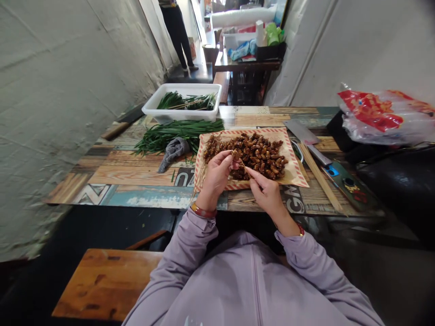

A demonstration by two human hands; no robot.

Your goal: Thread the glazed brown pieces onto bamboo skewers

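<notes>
A heap of glossy brown pupae (258, 154) lies on a paper sheet with a red striped border (292, 174) on the patterned wooden table (136, 174). My left hand (217, 174) is closed, pinching one brown piece (235, 155) at its fingertips just above the sheet's near left part. My right hand (267, 190) is closed in a pinch on a thin bamboo skewer (245, 169) whose tip points at that piece. Both hands are over the near edge of the sheet.
Loose chives (176, 133) and a grey rag (173, 151) lie left of the sheet, a white tub (181, 102) of chives behind. A cleaver (306, 138), skewers (319, 176) and plastic bags (384, 115) are on the right. A person (176, 31) stands far back. A wooden bench (108, 280) is near left.
</notes>
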